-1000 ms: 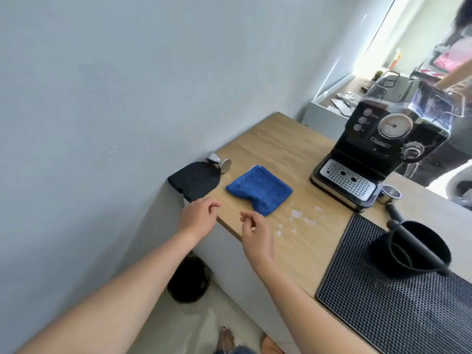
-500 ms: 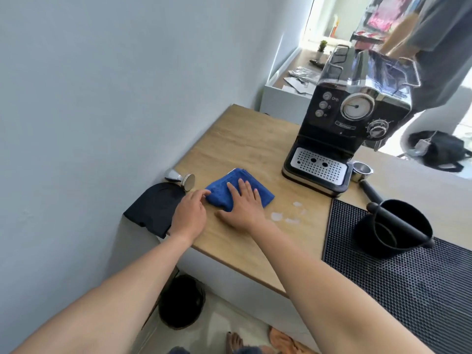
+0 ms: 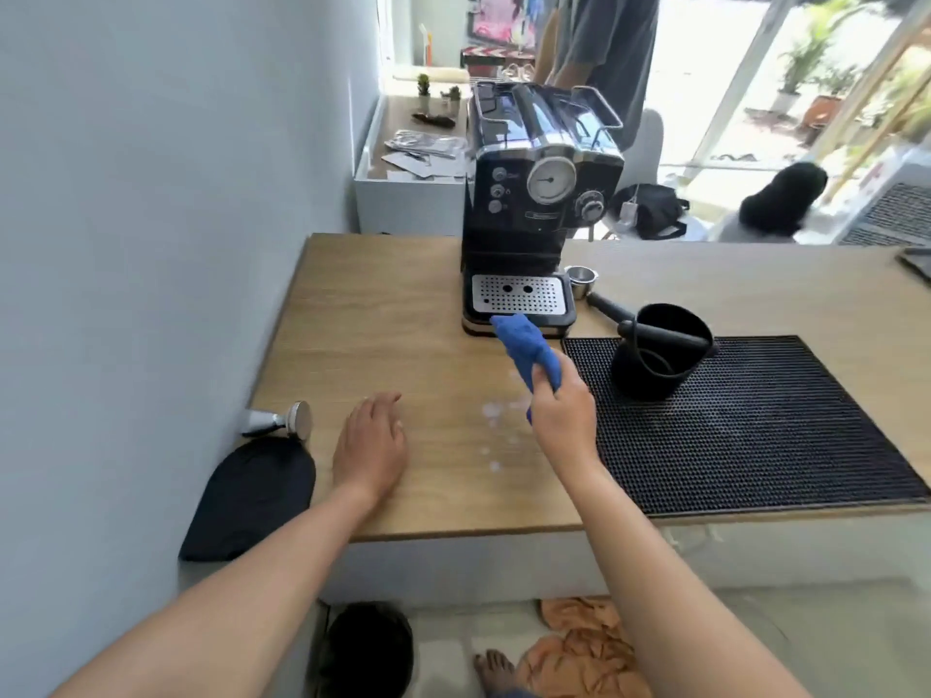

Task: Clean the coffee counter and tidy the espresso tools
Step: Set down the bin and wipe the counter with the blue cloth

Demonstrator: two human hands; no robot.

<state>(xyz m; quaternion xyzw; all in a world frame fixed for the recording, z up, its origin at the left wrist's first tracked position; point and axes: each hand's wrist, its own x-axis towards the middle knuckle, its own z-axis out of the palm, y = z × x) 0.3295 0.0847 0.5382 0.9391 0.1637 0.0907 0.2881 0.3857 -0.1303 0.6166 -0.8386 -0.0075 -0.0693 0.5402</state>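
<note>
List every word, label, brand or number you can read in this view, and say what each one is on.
None can be read.
Espresso machine: a small nameplate below the gauge, too blurred to read.
Gauge: dial markings too small to read.
Buttons: small icons beside them, illegible.
Papers on the shelf behind: any print is blurred.
Blue cloth, tamper, knock box, black mat: no text visible.

a small coffee corner, home or little café: a wooden counter (image 3: 383,314) in mid frame bears an espresso machine (image 3: 539,204), black bar mat (image 3: 755,425) and knock box (image 3: 660,355); upper right, glass doors show potted plants (image 3: 811,57).
</note>
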